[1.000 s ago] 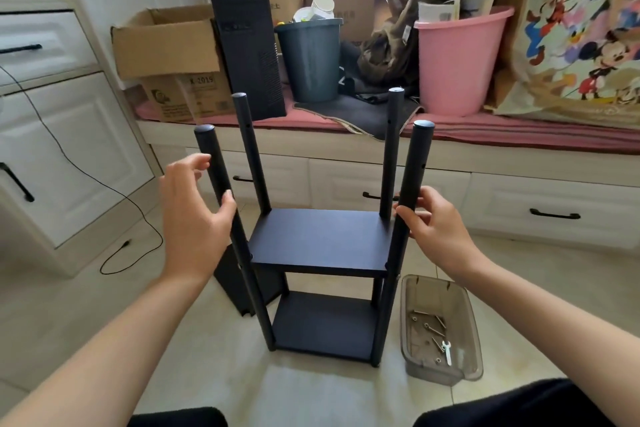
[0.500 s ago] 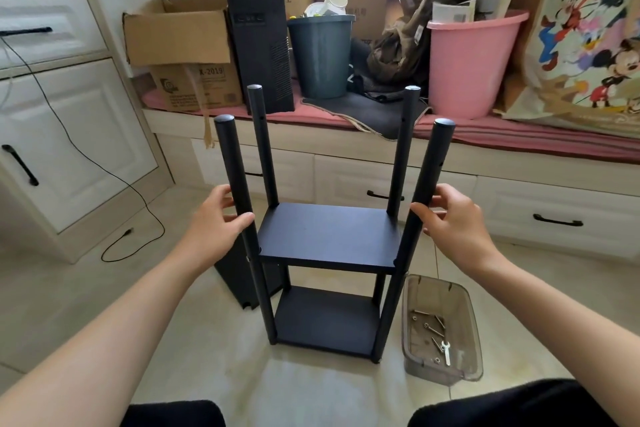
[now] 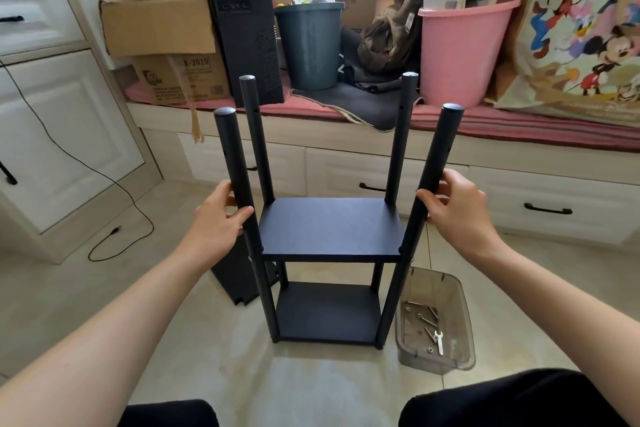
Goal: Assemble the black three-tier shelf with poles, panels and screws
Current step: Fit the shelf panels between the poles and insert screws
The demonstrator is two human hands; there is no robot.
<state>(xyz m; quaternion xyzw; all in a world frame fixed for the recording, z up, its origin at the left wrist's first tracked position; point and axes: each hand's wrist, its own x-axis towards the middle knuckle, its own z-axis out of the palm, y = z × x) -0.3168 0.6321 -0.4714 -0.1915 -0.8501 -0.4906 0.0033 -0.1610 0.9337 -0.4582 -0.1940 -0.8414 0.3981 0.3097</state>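
Observation:
The black shelf stands upright on the tiled floor with a middle panel [image 3: 330,227] and a bottom panel [image 3: 327,312] fixed between black poles. My left hand [image 3: 216,222] wraps the front left pole [image 3: 237,180] just above the middle panel. My right hand [image 3: 457,208] grips the front right pole [image 3: 434,170] at the same height. The two back poles [image 3: 256,139] [image 3: 401,135] rise free behind. A spare black panel [image 3: 239,281] leans low behind the left side. A clear plastic tray [image 3: 450,291] to the right holds several screws and a small wrench [image 3: 438,340].
A window bench [image 3: 519,128] behind carries a cardboard box [image 3: 159,21], a black computer tower [image 3: 246,28], a grey bin [image 3: 308,45] and a pink bucket [image 3: 460,52]. White cabinets [image 3: 52,135] stand left, with a black cable [image 3: 104,246] on the floor.
Both hands slid down the front poles and closed around them. The view shifted slightly, so the shelf sits more centred.

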